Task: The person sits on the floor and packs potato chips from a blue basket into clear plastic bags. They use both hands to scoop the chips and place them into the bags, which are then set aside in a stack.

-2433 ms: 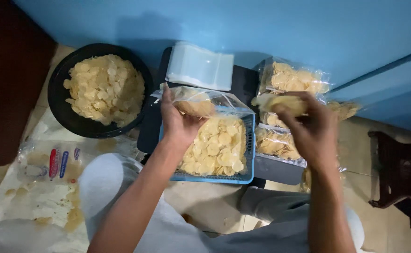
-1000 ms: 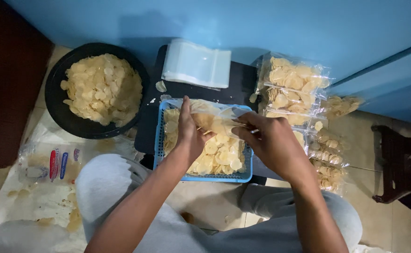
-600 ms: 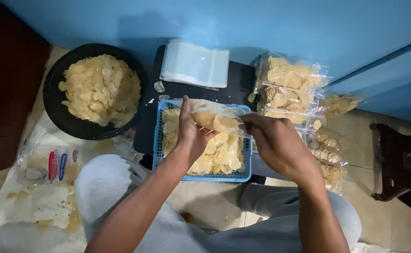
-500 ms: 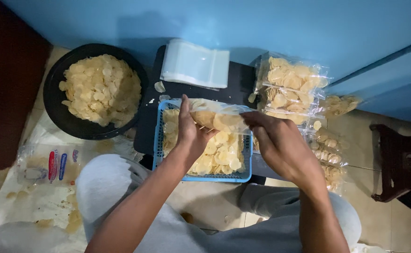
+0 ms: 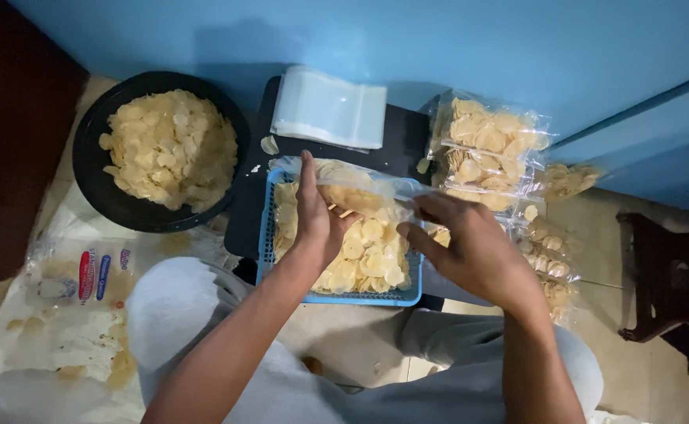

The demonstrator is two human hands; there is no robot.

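Observation:
My left hand holds the left side of a clear plastic bag of pale chips, fingers straight along it. My right hand pinches the bag's right end. The bag lies across the top of a blue plastic basket full of loose chips. The basket rests on a black flat surface between my knees.
A black round bowl heaped with chips sits at the left. A stack of empty clear bags lies behind the basket. Several filled chip bags pile at the right against a blue wall. A dark stool stands far right; crumpled plastic sheeting lies lower left.
My right hand came in from the filled bags at the right to the bag over the basket, then slid rightward along its top edge. My left hand stayed on the bag.

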